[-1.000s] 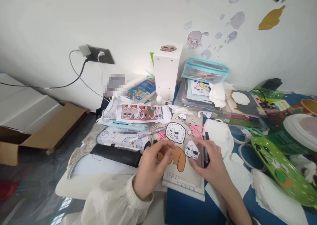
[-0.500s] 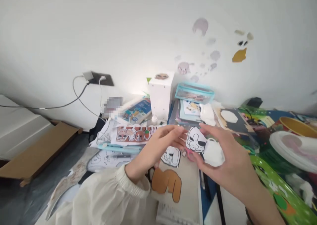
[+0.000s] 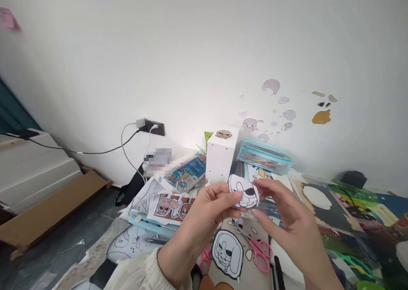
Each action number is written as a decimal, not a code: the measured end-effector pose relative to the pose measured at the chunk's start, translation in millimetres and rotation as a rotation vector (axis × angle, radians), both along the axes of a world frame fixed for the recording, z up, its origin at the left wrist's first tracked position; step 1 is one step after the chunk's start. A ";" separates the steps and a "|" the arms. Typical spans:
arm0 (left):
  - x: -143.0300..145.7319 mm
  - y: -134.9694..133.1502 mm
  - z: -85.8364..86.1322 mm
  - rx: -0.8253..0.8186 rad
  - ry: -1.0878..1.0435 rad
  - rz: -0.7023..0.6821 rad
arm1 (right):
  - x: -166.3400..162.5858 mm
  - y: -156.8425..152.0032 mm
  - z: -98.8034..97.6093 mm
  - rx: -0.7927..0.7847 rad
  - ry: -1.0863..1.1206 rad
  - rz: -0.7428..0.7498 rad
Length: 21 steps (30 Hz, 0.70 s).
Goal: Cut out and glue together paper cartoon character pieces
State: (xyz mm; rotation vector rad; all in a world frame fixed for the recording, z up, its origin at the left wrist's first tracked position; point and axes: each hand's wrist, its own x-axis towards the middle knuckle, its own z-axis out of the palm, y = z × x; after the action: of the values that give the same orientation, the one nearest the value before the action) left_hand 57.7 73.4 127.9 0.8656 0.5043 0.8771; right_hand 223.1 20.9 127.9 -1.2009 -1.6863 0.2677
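My left hand (image 3: 200, 220) pinches a small black-and-white cartoon cutout (image 3: 244, 192) between thumb and fingers, held up above the cluttered table. My right hand (image 3: 288, 222) is just right of it, fingers curled with the tips at the cutout's lower right edge. Below the hands a larger black-and-white dog cutout (image 3: 227, 254) lies flat on the table, with pink scissors (image 3: 259, 249) beside it.
A white box (image 3: 220, 158) and a turquoise pencil case (image 3: 264, 156) stand at the back by the wall. A strip of printed characters (image 3: 172, 207) lies to the left. A cable (image 3: 127, 154) hangs from the wall socket. Green plastic items (image 3: 347, 260) crowd the right side.
Both hands lifted the small cutout from the table into the air. The white wad seen in my right hand half a second ago is gone from view. The camera tilted up toward the wall.
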 end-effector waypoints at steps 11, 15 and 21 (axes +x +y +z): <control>11.9 -16.1 -4.9 -0.344 -0.209 -0.200 | 2.2 -1.0 -4.9 -0.091 0.285 0.269; 15.6 -16.6 -8.1 -0.318 -0.185 -0.207 | -4.1 -3.8 -3.3 -0.029 0.234 0.183; 7.0 -11.7 -3.8 0.172 0.141 0.047 | -9.3 -16.7 5.4 0.116 -0.056 -0.143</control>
State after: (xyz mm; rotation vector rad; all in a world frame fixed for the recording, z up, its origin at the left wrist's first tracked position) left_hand 64.7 61.7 124.1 1.0817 0.5796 0.9157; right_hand 213.8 4.2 133.2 -1.2447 -1.6321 0.0487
